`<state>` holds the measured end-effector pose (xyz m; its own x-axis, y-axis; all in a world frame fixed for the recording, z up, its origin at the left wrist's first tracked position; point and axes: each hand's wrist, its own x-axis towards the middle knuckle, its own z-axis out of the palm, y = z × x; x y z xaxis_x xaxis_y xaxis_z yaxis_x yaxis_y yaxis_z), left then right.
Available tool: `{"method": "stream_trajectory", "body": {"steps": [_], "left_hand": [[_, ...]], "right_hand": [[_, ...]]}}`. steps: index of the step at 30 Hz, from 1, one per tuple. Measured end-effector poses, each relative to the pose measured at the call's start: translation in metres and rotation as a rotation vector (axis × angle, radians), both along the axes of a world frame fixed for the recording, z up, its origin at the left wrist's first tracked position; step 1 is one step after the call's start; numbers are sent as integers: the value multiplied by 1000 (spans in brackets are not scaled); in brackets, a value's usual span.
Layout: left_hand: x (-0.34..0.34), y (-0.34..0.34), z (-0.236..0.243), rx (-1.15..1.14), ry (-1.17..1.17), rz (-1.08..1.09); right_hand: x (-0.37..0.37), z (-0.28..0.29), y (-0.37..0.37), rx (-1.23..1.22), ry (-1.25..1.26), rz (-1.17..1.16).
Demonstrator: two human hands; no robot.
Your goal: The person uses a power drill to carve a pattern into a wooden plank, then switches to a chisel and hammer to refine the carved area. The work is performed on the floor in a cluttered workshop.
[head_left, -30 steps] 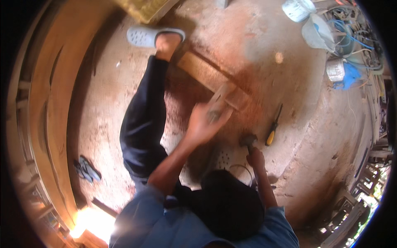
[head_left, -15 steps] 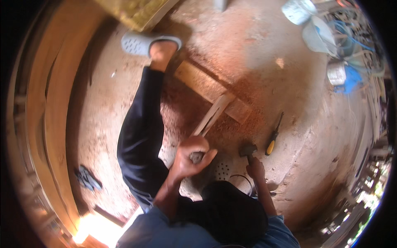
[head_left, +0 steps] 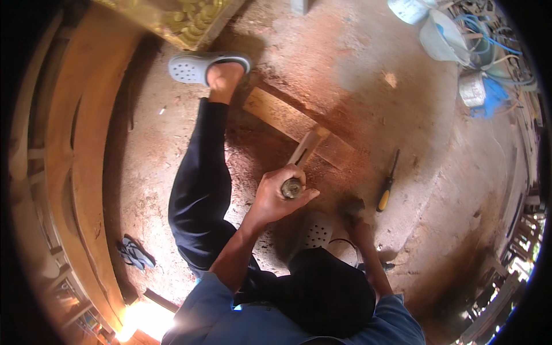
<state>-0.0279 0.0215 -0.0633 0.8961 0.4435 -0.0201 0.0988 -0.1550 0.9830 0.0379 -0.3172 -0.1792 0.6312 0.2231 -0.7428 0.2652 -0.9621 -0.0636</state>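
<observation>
My left hand (head_left: 273,198) is closed round a chisel-like tool (head_left: 291,188), thumb sticking out. I see its round, worn butt end-on; its blade is hidden. Just beyond that fist runs a slotted wooden strip (head_left: 307,145), its far end over a flat wooden board (head_left: 279,110) on the floor. Whether the hand also touches the strip is hidden. Low on the right, my right hand (head_left: 361,233) grips the handle of a hammer (head_left: 352,206) with a dark, blurred head. The hammer is apart from the tool's butt.
A yellow-and-black screwdriver (head_left: 387,192) lies right of the hammer. Reddish wood dust surrounds the board. My clog (head_left: 192,68) stands near a gold carved panel (head_left: 190,23). Long planks (head_left: 86,149) line the left, with flip-flops (head_left: 135,252) beside them. Buckets (head_left: 443,43) stand far right.
My left hand and the tool have moved up and right along the strip, nearer the board. My right hand with the hammer stays low, shifted slightly in the view.
</observation>
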Motion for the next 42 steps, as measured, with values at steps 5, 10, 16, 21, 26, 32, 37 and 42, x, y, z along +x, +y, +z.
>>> {"method": "stream_trajectory", "body": {"steps": [5,10,16,21,26,32,37,42], "left_hand": [[-14,10,-15,-128,143,-131],[-12,8,-28,-322,-45,-100],[-42,-2,-41,-381,-288,-125],[0,-1,-7,-441,-165,-1],[49,9,107,88,-187,-143],[25,-29,127,135,-27,168],[-16,-77,59,145,-40,73],[-18,-93,49,44,-103,-165]], "right_hand": [[34,97,86,928,-22,-365],[43,162,246,1704,192,58],[8,181,265,1610,293,332],[29,176,267,1460,510,-382],[70,298,261,1876,125,-144],[28,294,250,1724,-402,56],[7,226,187,1782,183,-521],[14,228,152,1820,448,-317]]}}
